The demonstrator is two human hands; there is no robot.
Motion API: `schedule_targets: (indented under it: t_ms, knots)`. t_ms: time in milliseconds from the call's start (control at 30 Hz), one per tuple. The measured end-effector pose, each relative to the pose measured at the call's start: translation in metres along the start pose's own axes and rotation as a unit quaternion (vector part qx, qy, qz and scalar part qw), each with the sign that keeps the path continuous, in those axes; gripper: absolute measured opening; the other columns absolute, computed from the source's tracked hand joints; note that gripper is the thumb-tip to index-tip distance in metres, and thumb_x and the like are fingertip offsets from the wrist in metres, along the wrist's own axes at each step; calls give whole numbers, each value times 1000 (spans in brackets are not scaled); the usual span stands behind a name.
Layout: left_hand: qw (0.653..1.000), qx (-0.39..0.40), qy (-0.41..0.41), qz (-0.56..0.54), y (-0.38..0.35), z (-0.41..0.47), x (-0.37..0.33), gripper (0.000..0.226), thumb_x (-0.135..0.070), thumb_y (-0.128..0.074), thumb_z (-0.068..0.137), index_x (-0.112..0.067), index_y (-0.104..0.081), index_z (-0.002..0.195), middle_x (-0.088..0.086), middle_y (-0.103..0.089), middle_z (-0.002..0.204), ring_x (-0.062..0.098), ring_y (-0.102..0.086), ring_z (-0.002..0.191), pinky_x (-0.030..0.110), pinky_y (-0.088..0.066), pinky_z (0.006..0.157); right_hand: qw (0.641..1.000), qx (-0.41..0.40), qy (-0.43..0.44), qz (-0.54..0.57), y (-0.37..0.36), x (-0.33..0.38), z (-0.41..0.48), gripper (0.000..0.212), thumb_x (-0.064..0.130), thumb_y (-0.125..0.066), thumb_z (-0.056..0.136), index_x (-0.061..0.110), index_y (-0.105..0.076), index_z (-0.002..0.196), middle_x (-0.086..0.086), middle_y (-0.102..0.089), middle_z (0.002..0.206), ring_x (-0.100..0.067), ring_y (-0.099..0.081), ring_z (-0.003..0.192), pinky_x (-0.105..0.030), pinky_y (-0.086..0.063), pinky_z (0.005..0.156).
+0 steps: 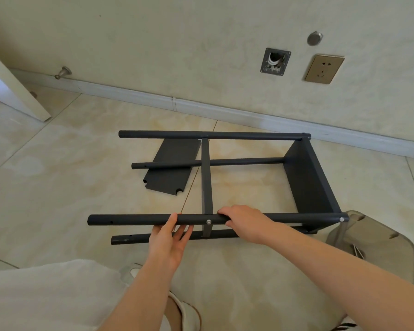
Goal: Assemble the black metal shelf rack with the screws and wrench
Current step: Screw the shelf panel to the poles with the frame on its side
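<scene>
Translucent bin (380, 247) right of rack (308, 175), contents unclear | my right hand (244, 223) wraps rack's near pole (129, 219) | left hand (170, 237) pinches it, thumb over, fingers beneath.

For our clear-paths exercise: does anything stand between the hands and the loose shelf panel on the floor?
Yes. The left hand and right hand are on the near pole; beyond it, a thinner pole crosses over the loose shelf panel.
</scene>
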State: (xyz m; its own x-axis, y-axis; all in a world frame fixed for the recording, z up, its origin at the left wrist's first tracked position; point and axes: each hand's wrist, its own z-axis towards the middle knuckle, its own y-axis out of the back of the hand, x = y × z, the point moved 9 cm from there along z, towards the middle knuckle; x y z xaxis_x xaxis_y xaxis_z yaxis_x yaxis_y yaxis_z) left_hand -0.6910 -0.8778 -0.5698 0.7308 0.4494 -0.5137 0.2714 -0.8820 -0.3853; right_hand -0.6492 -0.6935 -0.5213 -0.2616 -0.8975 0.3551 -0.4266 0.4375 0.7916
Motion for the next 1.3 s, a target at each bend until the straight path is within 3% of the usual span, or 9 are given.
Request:
schedule_targets:
  t_ms: [300, 433, 567, 700, 800, 1000, 1200, 1300]
  knots:
    - [999, 13, -4, 39, -19, -8, -16, 40, -4, -63, 95, -13, -52, 132, 18, -65, 117, 38, -63, 109, 53, -54, 94, 999, -40, -6, -15, 20, 6, -8, 27, 17, -43, 103, 22, -54, 128, -7, -57, 114, -26, -56, 100, -44, -50, 92]
    - [997, 39, -27, 65, -39, -19, -35, 40, -5, -63, 95, -13, -52, 133, 18, -65, 120, 37, -65, 107, 50, -55, 91, 995, -102, -19, -9, 41, 8, -16, 28, 16, -43, 104, 23, -53, 130, -5, -47, 118, -25, -49, 104, -41, -47, 96]
    - [990, 74, -56, 107, -68, -33, -63, 39, -7, -63, 95, -15, -52, 131, 18, -65, 120, 38, -66, 108, 44, -57, 77, 988, -152, -24, -21, 71, 14, -25, 29, 16, -47, 103, 23, -53, 130, -6, -44, 120, -25, -41, 112, -36, -45, 99]
    - [978, 120, -91, 144, -104, -52, -94, 35, -7, -61, 96, -15, -52, 129, 17, -67, 117, 34, -69, 103, 43, -58, 77, 985, -170, -14, 5, 106, 18, -32, 26, 18, -44, 104, 24, -57, 125, -4, -47, 114, -22, -45, 106, -33, -44, 93]
    - [962, 162, -130, 178, -135, -71, -121, 36, -7, -61, 96, -20, -52, 129, 14, -68, 117, 30, -72, 99, 44, -60, 77, 981, -188, 5, 50, 132, 21, -38, 23, 20, -47, 102, 22, -61, 120, 0, -49, 103, -15, -49, 87, -22, -38, 76]
    - [921, 211, -197, 262, -183, -119, -163, 42, -10, -62, 96, -31, -48, 130, 4, -66, 113, 24, -71, 93, 37, -62, 60, 974, -169, 25, 152, 164, 27, -57, 29, 24, -59, 97, 17, -63, 125, -2, -66, 114, -12, -59, 94, -22, -46, 86]
    - [854, 247, -266, 372, -208, -164, -174, 40, -12, -62, 96, -29, -48, 129, 0, -64, 113, 16, -71, 90, 33, -62, 62, 969, -101, 30, 222, 167, 25, -83, 27, 26, -59, 97, 18, -63, 123, 4, -65, 118, -12, -63, 102, -20, -54, 84]
    - [822, 261, -283, 419, -216, -177, -174, 37, -13, -63, 95, -29, -49, 126, -1, -64, 112, 15, -70, 93, 31, -62, 63, 963, -122, -1, 238, 181, 11, -99, 25, 29, -57, 98, 19, -64, 120, 6, -65, 112, -10, -64, 98, -21, -54, 84]
